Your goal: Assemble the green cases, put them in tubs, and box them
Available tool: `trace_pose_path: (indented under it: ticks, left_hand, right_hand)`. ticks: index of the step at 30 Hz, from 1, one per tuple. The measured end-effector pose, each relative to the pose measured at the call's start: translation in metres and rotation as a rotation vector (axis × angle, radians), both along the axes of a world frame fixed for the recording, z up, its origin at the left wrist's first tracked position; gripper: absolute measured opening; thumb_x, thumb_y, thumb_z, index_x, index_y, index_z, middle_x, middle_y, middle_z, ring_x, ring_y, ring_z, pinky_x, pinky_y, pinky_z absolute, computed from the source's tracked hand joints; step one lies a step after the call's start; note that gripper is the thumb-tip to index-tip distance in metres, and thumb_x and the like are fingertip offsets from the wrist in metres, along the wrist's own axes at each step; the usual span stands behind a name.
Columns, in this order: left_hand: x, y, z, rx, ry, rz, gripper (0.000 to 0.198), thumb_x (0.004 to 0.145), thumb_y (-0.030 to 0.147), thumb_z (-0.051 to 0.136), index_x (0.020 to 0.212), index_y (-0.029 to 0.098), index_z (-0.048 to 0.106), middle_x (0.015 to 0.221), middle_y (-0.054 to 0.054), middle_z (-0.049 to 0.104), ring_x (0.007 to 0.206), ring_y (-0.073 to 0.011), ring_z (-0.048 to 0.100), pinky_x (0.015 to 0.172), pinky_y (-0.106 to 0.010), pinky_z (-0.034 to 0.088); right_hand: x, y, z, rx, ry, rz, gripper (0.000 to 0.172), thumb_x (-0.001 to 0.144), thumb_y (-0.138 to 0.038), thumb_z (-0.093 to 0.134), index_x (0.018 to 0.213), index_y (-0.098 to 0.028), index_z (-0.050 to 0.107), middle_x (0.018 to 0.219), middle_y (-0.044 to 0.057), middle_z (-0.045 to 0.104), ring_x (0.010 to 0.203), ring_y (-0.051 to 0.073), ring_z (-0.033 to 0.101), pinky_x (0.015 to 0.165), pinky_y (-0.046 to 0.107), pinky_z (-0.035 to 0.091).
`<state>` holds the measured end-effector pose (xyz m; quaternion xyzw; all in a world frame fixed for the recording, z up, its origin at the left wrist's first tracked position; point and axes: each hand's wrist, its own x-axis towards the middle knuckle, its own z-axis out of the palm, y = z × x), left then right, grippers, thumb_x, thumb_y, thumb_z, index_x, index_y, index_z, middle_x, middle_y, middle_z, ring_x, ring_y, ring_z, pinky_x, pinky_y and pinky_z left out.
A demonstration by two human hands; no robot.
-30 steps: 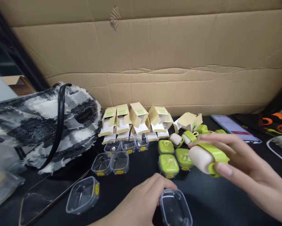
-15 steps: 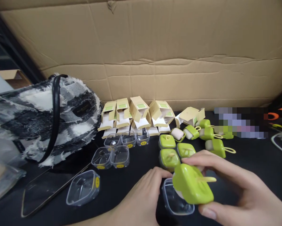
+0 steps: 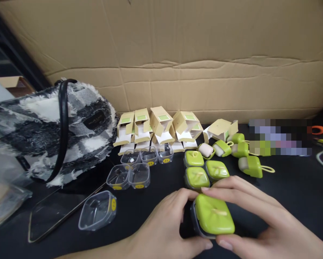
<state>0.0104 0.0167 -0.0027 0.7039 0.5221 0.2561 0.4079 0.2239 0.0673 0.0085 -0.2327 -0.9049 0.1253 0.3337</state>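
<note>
A green square piece with a pale yellow loop [image 3: 215, 214] sits over a clear plastic cup [image 3: 195, 221], slightly skewed, with the cup's left wall showing. My left hand [image 3: 168, 219] is closed around the cup's left side, thumb at the front and forefinger behind. From the right, my right hand [image 3: 261, 219] grips the green piece between fingers at its back edge and thumb at its front edge. Just behind my hands, a green-topped cup [image 3: 197, 177] stands beside two more like it. Whatever lies inside the held cup is hidden.
Empty clear cups [image 3: 98, 210] stand at left centre. Opened small cartons [image 3: 161, 120] line the cardboard wall [image 3: 177, 43]. Loose green pieces with loops [image 3: 251, 166] lie at right. A checkered bag [image 3: 83, 122] and a phone-like flat panel [image 3: 61, 208] occupy the left.
My right hand has lowered the green piece from a tilted position above the clear cup to nearly level on it. My left thumb has come into view at the cup's front.
</note>
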Motion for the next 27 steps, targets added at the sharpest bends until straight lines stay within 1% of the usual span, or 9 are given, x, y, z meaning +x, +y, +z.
trace_pose_path:
  ticks: [3, 5, 9, 11, 14, 19, 24, 27]
  left_hand:
    - [0.001, -0.001, 0.001, 0.019, 0.009, 0.002, 0.049, 0.073, 0.03, 0.082, 0.115, 0.022, 0.06, 0.086, 0.002, 0.063, 0.071, -0.0168, 0.054, 0.086, -0.036, 0.049]
    - [0.001, -0.002, 0.0, 0.025, 0.013, 0.009, 0.049, 0.073, 0.032, 0.083, 0.115, 0.023, 0.06, 0.086, 0.002, 0.062, 0.071, -0.017, 0.055, 0.085, -0.036, 0.05]
    - [0.001, -0.003, 0.0, 0.03, 0.005, 0.007, 0.049, 0.074, 0.03, 0.081, 0.117, 0.022, 0.059, 0.087, 0.001, 0.063, 0.072, -0.018, 0.057, 0.087, -0.037, 0.049]
    - [0.001, -0.002, 0.0, 0.03, 0.008, 0.007, 0.048, 0.074, 0.028, 0.08, 0.117, 0.022, 0.059, 0.086, 0.002, 0.063, 0.074, -0.0186, 0.058, 0.088, -0.038, 0.049]
    - [0.001, -0.002, 0.002, 0.029, 0.01, 0.012, 0.049, 0.073, 0.027, 0.081, 0.117, 0.024, 0.059, 0.085, 0.002, 0.063, 0.076, -0.0195, 0.059, 0.088, -0.038, 0.049]
    - [0.0, 0.0, 0.0, 0.04, 0.012, -0.009, 0.049, 0.072, 0.028, 0.082, 0.115, 0.022, 0.06, 0.083, 0.002, 0.061, 0.074, -0.0192, 0.057, 0.087, -0.037, 0.048]
    - [0.0, 0.001, -0.002, 0.04, 0.01, -0.011, 0.048, 0.072, 0.028, 0.081, 0.115, 0.022, 0.059, 0.086, 0.002, 0.061, 0.071, -0.0173, 0.054, 0.084, -0.035, 0.047]
    - [0.001, 0.0, -0.001, 0.027, 0.009, -0.001, 0.045, 0.075, 0.028, 0.079, 0.114, 0.021, 0.059, 0.089, 0.001, 0.062, 0.071, -0.0165, 0.052, 0.079, -0.033, 0.047]
  right_hand:
    - [0.0, -0.001, 0.001, -0.01, -0.002, -0.007, 0.052, 0.073, -0.035, 0.079, 0.121, -0.033, 0.06, 0.106, 0.0, 0.074, 0.095, 0.017, 0.073, 0.083, 0.02, 0.059]
    - [-0.001, -0.002, 0.002, -0.032, -0.009, -0.015, 0.053, 0.071, -0.036, 0.08, 0.121, -0.034, 0.062, 0.107, 0.001, 0.075, 0.096, 0.02, 0.073, 0.082, 0.024, 0.06]
    - [-0.007, -0.004, 0.003, -0.067, -0.015, -0.11, 0.048, 0.072, -0.039, 0.077, 0.119, -0.032, 0.069, 0.104, 0.005, 0.076, 0.099, 0.027, 0.072, 0.082, 0.034, 0.061]
    - [-0.01, -0.005, 0.003, -0.064, -0.004, -0.148, 0.047, 0.073, -0.041, 0.075, 0.118, -0.032, 0.07, 0.103, 0.006, 0.076, 0.1, 0.028, 0.071, 0.083, 0.036, 0.061]
    - [-0.012, -0.006, 0.001, -0.054, 0.002, -0.158, 0.046, 0.073, -0.043, 0.075, 0.118, -0.032, 0.071, 0.102, 0.006, 0.076, 0.101, 0.028, 0.071, 0.084, 0.036, 0.06]
    - [-0.008, -0.006, 0.002, -0.052, -0.014, -0.122, 0.044, 0.074, -0.041, 0.076, 0.116, -0.031, 0.071, 0.102, 0.005, 0.076, 0.097, 0.026, 0.072, 0.081, 0.034, 0.061]
    - [-0.004, -0.002, 0.008, -0.013, -0.029, 0.011, 0.048, 0.071, -0.034, 0.081, 0.116, -0.028, 0.068, 0.101, 0.003, 0.076, 0.09, 0.02, 0.074, 0.078, 0.025, 0.061]
    - [-0.004, -0.002, 0.009, 0.007, -0.007, 0.017, 0.05, 0.069, -0.034, 0.083, 0.116, -0.027, 0.067, 0.1, 0.002, 0.077, 0.09, 0.018, 0.074, 0.078, 0.023, 0.061]
